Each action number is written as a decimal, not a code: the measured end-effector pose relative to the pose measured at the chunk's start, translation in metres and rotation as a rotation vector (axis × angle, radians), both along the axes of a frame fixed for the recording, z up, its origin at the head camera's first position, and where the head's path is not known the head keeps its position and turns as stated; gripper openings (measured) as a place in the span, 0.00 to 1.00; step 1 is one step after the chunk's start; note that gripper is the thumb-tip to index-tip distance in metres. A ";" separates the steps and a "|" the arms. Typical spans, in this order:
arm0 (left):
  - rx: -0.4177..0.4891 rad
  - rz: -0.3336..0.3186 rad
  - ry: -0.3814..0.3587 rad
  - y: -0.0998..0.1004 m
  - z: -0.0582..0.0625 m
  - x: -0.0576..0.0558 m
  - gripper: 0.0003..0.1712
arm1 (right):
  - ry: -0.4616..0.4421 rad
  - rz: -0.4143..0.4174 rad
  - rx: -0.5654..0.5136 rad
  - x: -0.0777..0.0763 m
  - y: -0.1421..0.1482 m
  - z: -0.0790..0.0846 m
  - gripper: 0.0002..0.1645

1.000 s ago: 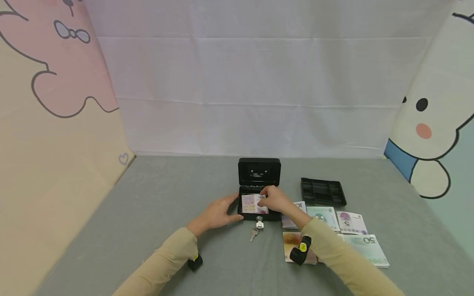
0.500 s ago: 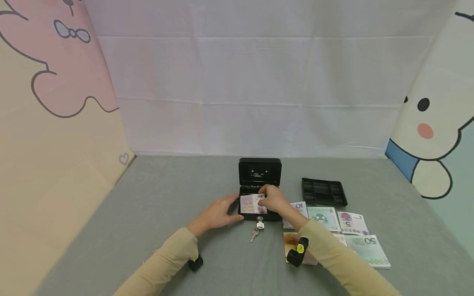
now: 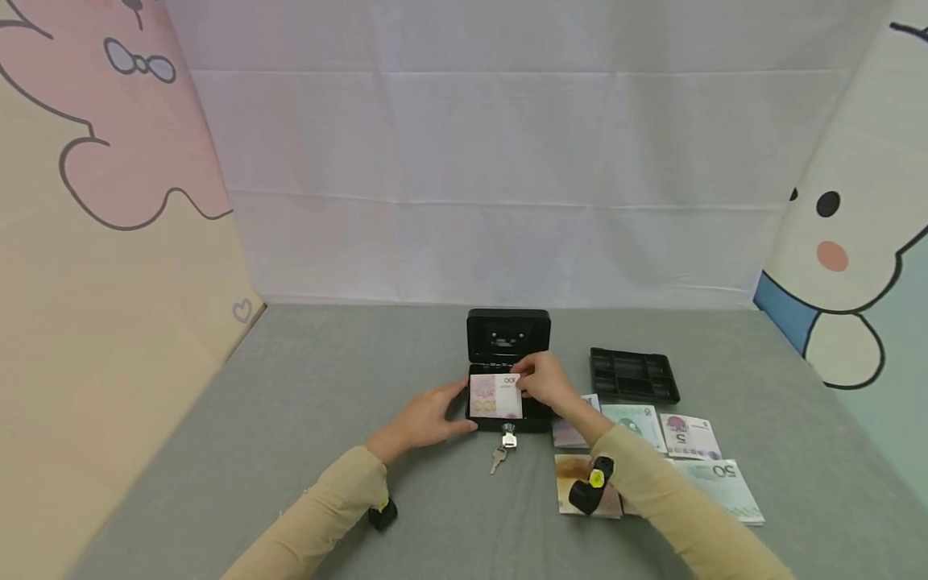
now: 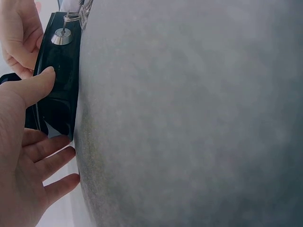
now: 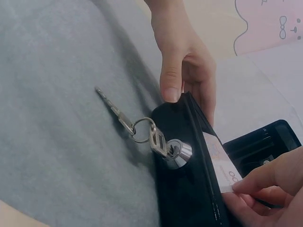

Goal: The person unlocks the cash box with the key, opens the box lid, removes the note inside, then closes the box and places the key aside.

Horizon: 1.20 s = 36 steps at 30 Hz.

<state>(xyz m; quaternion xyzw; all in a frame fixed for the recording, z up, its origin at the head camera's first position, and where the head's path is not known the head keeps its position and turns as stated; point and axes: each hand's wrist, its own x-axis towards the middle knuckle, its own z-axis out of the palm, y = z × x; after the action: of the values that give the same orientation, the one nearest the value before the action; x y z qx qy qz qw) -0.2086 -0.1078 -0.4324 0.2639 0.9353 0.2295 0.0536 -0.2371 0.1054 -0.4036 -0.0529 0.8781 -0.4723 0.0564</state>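
A small black cash box [image 3: 540, 424] stands with its lid [image 3: 507, 329] raised. My right hand [image 3: 548, 382] pinches a pinkish 100 banknote [image 3: 495, 396] by its right edge, between thumb and fingers, over the box's left part. The right wrist view shows the same banknote [image 5: 220, 163] lying along inside the front rim. My left hand [image 3: 426, 417] rests at the box's left corner, thumb on the front edge and fairly straight fingers along the side. From the front lock [image 5: 180, 153] hangs a ring with a key [image 5: 120, 120].
A black compartment tray [image 3: 634, 376] lies right of the box. Several banknotes or stacks lie in two rows in front of it, among them a green 50 stack [image 3: 718, 490], a purple 5 note [image 3: 689, 437] and a brown one [image 3: 573, 483], partly under the right forearm.
My right hand has shifted slightly back and right, and the pinched banknote has moved a little away from me, showing more of its face. My left hand stays where it was.
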 end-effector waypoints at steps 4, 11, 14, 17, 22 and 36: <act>-0.001 0.000 0.001 0.000 0.001 0.000 0.45 | 0.003 0.021 -0.007 0.000 0.002 0.003 0.09; 0.004 -0.005 0.010 0.000 0.001 -0.001 0.44 | -0.025 0.057 -0.074 0.001 0.009 0.014 0.10; 0.001 -0.001 0.003 0.000 0.001 -0.001 0.44 | -0.019 0.075 -0.090 0.000 0.014 0.020 0.11; -0.004 -0.001 0.006 -0.001 0.000 -0.001 0.44 | -0.015 0.087 -0.089 -0.001 0.020 0.027 0.11; -0.005 0.001 0.018 -0.001 0.000 0.000 0.45 | -0.004 0.092 -0.084 0.003 0.029 0.041 0.12; 0.009 -0.005 0.040 0.000 0.001 0.002 0.43 | 0.037 0.150 -0.074 0.031 0.080 0.076 0.16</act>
<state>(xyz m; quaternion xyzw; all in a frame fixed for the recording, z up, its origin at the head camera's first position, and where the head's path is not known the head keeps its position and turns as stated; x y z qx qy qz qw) -0.2069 -0.1077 -0.4318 0.2711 0.9345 0.2283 0.0341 -0.2058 0.1850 -0.3274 -0.1291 0.8545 -0.4977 0.0733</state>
